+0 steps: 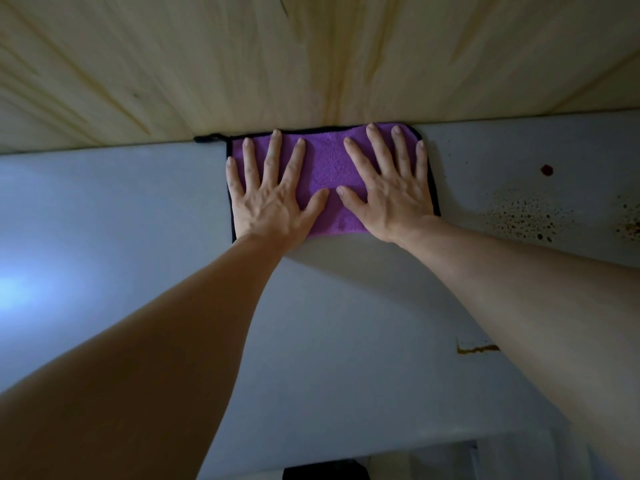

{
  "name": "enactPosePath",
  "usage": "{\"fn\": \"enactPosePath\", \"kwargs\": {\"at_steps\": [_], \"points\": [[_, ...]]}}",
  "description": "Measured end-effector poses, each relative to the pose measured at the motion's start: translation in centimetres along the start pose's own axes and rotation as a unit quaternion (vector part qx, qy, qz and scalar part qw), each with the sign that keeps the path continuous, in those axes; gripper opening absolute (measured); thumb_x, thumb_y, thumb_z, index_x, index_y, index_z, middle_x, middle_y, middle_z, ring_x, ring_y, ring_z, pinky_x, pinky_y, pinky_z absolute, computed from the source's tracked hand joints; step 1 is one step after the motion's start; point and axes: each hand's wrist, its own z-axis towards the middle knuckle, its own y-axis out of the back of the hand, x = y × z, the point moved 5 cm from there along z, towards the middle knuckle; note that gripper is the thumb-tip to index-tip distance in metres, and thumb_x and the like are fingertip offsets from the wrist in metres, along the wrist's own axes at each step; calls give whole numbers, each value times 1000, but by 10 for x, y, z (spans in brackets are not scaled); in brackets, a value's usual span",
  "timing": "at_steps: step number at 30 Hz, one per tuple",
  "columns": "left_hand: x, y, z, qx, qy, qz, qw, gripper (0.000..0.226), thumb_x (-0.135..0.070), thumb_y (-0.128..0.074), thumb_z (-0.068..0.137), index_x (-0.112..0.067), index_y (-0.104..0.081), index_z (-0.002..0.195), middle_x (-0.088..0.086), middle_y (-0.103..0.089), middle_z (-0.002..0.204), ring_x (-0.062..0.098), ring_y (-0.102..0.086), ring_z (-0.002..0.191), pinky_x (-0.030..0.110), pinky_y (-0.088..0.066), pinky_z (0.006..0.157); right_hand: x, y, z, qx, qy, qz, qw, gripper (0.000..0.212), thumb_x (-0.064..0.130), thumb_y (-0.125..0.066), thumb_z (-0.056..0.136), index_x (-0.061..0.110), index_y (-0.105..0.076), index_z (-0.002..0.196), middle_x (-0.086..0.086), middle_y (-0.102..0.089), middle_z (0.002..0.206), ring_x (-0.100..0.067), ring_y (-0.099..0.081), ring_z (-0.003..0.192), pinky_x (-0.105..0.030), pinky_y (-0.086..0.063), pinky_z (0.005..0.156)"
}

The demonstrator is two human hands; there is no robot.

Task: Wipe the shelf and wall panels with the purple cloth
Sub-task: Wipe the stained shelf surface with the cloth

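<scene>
Both hands — left hand point(273, 199) and right hand point(391, 192) — press flat, fingers spread, on the purple cloth point(327, 168). It lies lengthwise left-to-right on the grey panel point(121, 220), top edge against the wood panel point(242, 64).

Left hand point(273, 195) and right hand point(391, 192) press flat, fingers spread, on the purple cloth point(329, 168) against the grey panel point(121, 209) beneath the wooden shelf point(242, 64).

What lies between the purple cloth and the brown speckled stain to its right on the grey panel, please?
In the head view, only bare grey panel separates the purple cloth from the speckled stain.
</scene>
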Motion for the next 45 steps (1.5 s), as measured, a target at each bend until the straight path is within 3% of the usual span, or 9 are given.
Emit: {"fn": "enactPosePath", "kwargs": {"at_steps": [9,22,34,45], "points": [[1,1,0,-8,-1,-2,1000,82,-81,-14,86,-40,-1,156,-3,1,167,34,6,152,56,3,120,1,0,1,-11,8,10,1000,76,73,-23,90,41,-10,158,-1,-5,169,-34,0,154,-62,1,121],[-1,0,-5,4,-16,23,1000,81,-78,-15,88,-38,-1,157,1,4,167,39,7,151,60,2,119,-4,3,-2,21,34,14,999,75,73,-20,92,42,-3,158,0,4,169,-34,9,154,-60,6,120],[-44,-7,-34,15,19,-5,1000,80,-78,-15,89,-39,1,157,-1,5,167,38,8,151,59,4,119,-40,3,-28,36,52,16,998,75,74,-21,92,43,-2,158,3,4,169,-30,7,154,-57,7,121],[-78,-15,-69,18,-5,-3,1000,80,-77,-15,88,-40,-1,157,-2,4,167,36,7,151,58,2,120,-63,-3,-83,26,33,22,999,76,72,-22,92,39,-8,159,-1,0,169,-33,3,154,-59,4,121]]}}
